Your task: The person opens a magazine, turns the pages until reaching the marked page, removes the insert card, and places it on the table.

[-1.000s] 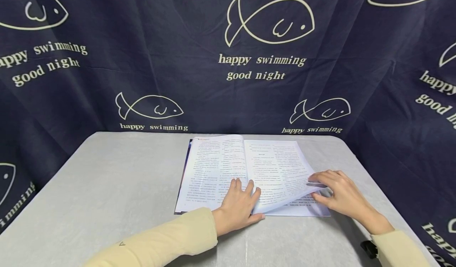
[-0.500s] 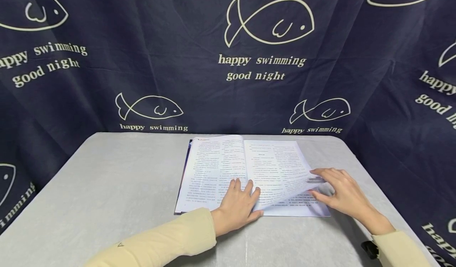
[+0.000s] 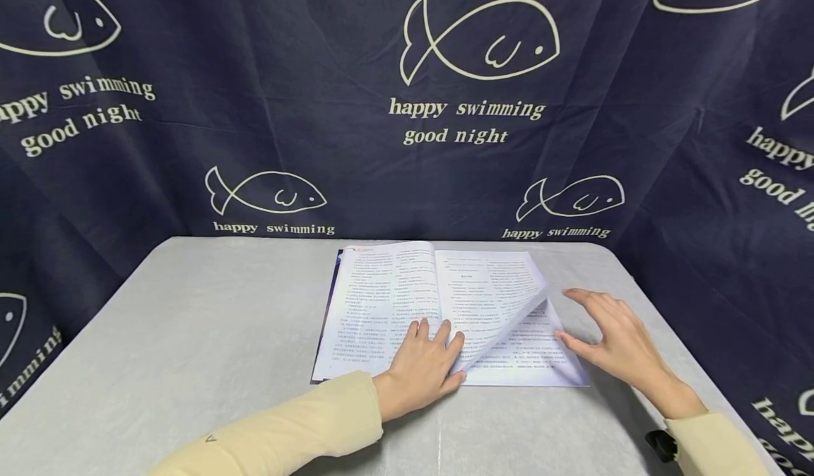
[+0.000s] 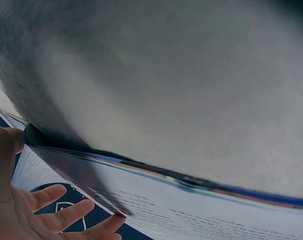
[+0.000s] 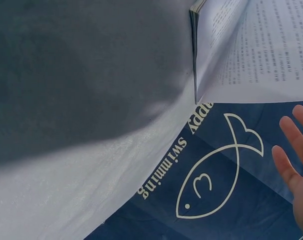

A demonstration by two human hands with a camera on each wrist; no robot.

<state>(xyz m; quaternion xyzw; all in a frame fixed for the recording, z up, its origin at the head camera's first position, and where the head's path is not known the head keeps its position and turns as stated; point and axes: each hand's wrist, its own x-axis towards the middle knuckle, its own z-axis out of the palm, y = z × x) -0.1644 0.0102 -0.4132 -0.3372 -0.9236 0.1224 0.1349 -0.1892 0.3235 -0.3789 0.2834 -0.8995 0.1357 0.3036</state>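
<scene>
An open magazine (image 3: 365, 299), printed with columns of small text, lies on the table. My left hand (image 3: 420, 373) rests across its lower middle near the fold, fingers spread, thumb at the bottom edge. On the right side, a lifted page (image 3: 492, 299) has its lower corner curled up and inward, baring the printed page (image 3: 540, 349) beneath. To the right of that corner is my right hand (image 3: 626, 342), thumb and fingers apart with nothing between them. In the right wrist view, the right hand (image 5: 301, 185) shows relaxed fingers, apart from the pages.
The magazine lies on a light grey table (image 3: 210, 335), towards its far edge. Behind and around the table hangs a dark blue curtain (image 3: 356, 109) with white fish drawings and lettering. A small black object (image 3: 661, 445) sits at the right sleeve's cuff.
The right hand has let go of the page and its fingers have spread apart. The page's corner has risen and curled further back toward the fold. My left hand stays nearly in place.
</scene>
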